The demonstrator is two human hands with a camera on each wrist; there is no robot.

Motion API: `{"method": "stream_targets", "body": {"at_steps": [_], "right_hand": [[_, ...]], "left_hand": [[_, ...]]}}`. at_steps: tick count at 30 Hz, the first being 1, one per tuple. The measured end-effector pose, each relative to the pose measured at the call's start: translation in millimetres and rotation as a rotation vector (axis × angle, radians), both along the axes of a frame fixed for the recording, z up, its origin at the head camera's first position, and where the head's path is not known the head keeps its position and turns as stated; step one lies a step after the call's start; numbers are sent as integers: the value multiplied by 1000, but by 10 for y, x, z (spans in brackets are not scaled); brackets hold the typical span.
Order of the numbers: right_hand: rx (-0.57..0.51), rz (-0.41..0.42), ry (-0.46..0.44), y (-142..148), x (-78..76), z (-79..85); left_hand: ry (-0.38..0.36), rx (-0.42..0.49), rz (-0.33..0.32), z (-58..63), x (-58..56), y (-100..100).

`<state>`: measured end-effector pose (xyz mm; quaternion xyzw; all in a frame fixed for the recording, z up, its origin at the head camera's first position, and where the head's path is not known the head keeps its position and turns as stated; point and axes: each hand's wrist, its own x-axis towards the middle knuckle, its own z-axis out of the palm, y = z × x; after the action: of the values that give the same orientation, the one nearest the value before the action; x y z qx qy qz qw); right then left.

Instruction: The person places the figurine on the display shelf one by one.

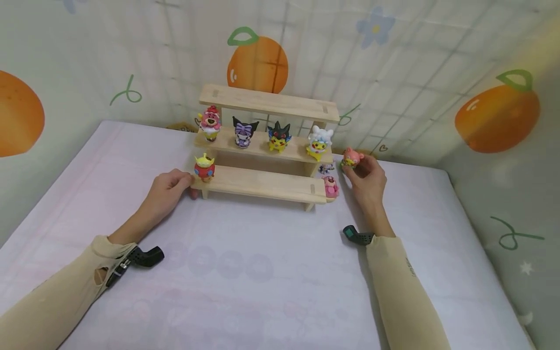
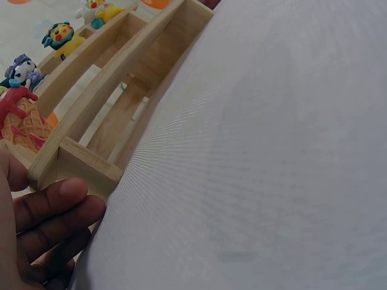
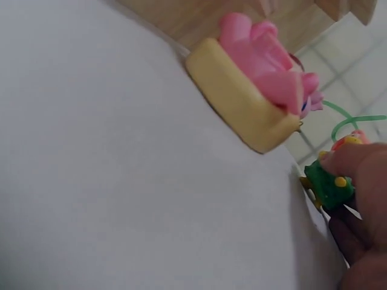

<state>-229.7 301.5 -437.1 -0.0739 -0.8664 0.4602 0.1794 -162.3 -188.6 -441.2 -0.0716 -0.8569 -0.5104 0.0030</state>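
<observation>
A wooden tiered shelf (image 1: 264, 181) stands on the table with small figurines on its steps. At its left end, my left hand (image 1: 168, 190) holds the lowest board, thumb at the edge and fingers (image 2: 57, 202) curled beneath, next to a three-eyed alien figurine (image 1: 204, 168) on that step. To the right of the shelf, my right hand (image 1: 368, 181) pinches a figurine with a pink hat (image 1: 352, 157); its green body (image 3: 329, 184) shows in the right wrist view. Just left of that hand, a pink bear figurine (image 1: 330, 187) on a tan base sits beside the shelf.
On the middle step stand a red-topped bear figurine (image 1: 210, 124), a purple-and-black figurine (image 1: 243, 132), a black-eared yellow figurine (image 1: 278, 137) and a white-hatted one (image 1: 320, 142). A small figurine (image 1: 326, 168) is partly hidden behind the shelf's right end. A patterned curtain (image 1: 188, 58) hangs behind.
</observation>
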Motion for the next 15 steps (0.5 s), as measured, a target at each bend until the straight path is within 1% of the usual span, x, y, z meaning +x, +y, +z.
{"method": "stream_targets", "body": {"at_steps": [5,12,15], "right_hand": [[8,18,-8,26,76,1],[17,46,2,58,113,-32],[34,40,6,74,134,-33]], "left_hand": [[-2,-9,7,-17,-3,18],[66,-10,18,-53,5,15],[76,0,15,-72,19,27]]}}
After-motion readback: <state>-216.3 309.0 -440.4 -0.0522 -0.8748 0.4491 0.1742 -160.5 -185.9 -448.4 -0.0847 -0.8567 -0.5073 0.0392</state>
